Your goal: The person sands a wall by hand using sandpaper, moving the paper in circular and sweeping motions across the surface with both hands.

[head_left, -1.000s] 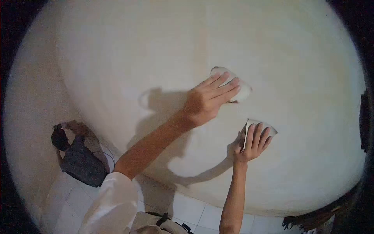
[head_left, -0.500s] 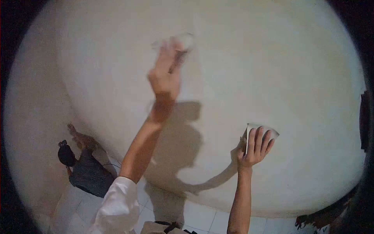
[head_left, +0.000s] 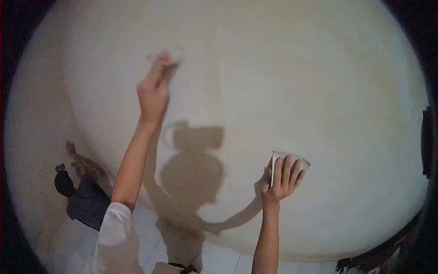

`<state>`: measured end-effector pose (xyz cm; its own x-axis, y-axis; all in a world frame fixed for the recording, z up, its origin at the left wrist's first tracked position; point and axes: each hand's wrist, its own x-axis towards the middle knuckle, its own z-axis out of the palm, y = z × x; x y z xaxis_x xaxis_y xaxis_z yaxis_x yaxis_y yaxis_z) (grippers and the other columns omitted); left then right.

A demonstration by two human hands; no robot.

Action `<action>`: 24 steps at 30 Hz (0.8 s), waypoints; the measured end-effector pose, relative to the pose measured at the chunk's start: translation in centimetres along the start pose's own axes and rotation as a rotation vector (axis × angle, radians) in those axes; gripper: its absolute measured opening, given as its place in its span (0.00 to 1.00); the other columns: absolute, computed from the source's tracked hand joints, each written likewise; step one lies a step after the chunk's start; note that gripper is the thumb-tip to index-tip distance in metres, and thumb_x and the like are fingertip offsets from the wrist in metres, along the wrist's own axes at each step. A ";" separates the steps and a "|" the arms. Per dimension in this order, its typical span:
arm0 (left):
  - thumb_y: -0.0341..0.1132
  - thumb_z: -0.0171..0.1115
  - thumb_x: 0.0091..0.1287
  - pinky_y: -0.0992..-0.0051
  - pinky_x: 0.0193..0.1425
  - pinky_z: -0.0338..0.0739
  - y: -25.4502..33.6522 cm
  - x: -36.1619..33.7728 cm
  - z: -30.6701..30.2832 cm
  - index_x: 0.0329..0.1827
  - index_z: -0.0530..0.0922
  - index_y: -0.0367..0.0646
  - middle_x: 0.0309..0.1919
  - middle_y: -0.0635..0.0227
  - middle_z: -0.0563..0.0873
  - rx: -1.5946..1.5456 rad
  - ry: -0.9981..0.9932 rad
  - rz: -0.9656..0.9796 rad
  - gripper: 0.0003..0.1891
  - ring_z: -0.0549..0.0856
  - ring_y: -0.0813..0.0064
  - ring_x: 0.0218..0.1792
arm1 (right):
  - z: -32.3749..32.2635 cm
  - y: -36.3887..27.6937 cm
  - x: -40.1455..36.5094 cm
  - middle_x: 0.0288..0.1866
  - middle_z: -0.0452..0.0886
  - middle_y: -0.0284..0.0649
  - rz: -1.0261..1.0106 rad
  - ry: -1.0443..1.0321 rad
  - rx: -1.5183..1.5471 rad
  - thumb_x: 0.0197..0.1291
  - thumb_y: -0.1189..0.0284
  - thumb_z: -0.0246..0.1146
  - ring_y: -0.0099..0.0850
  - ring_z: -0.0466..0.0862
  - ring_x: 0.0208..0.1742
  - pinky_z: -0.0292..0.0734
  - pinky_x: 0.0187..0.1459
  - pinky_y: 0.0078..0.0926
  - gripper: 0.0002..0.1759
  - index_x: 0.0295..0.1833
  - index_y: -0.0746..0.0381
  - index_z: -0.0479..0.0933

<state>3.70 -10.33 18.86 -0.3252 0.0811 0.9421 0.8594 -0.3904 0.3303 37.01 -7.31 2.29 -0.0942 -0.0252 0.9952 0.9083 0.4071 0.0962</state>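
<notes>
My left hand (head_left: 154, 89) is raised high against the pale wall (head_left: 273, 82), its fingers bent and blurred by motion. Under its fingertips shows the edge of a pale sheet of sandpaper (head_left: 178, 55), also smeared. Lower and to the right, my right hand (head_left: 284, 180) presses a second sheet of sandpaper (head_left: 299, 160) to the wall, its fingers lying over the front and the thumb side tucked behind the curled left edge. Both forearms reach up from below, the left one from a white sleeve.
At the lower left another person (head_left: 84, 196) in dark clothes is low by the adjoining wall, one arm stretched to it. White floor tiles (head_left: 223, 262) run along the bottom. Dark items (head_left: 378, 258) lie at the lower right. My shadow falls on the wall between my arms.
My left hand has swept left across the wall with its sandpaper. My right hand and its sheet appear slightly lower and further left, as the whole view has shifted a little.
</notes>
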 end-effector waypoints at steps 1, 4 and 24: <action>0.27 0.59 0.67 0.76 0.58 0.74 0.2 1.0 -0.2 0.56 0.79 0.40 0.49 0.57 0.86 -0.028 0.084 -0.123 0.14 0.84 0.73 0.53 | -0.1 -0.2 0.3 0.64 0.76 0.44 0.011 -0.001 0.007 0.71 0.53 0.45 0.48 0.67 0.71 0.48 0.74 0.53 0.27 0.57 0.59 0.79; 0.29 0.60 0.68 0.76 0.60 0.73 0.2 0.9 1.1 0.58 0.79 0.41 0.49 0.58 0.86 -0.043 0.137 -0.194 0.16 0.83 0.76 0.55 | 0.1 -0.1 -0.1 0.64 0.76 0.43 0.022 -0.022 -0.022 0.71 0.51 0.42 0.48 0.67 0.71 0.48 0.74 0.53 0.28 0.58 0.59 0.79; 0.20 0.58 0.61 0.65 0.69 0.68 0.4 -0.2 1.5 0.57 0.79 0.40 0.54 0.58 0.83 -0.148 0.121 -0.068 0.20 0.76 0.62 0.64 | -0.2 -0.1 0.0 0.65 0.75 0.41 0.028 -0.015 0.060 0.68 0.60 0.52 0.46 0.67 0.72 0.47 0.74 0.53 0.20 0.59 0.58 0.78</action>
<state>4.72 -9.11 18.92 -0.4335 0.0042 0.9011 0.7694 -0.5189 0.3725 37.06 -7.54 2.30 -0.0755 0.0010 0.9971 0.8846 0.4615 0.0665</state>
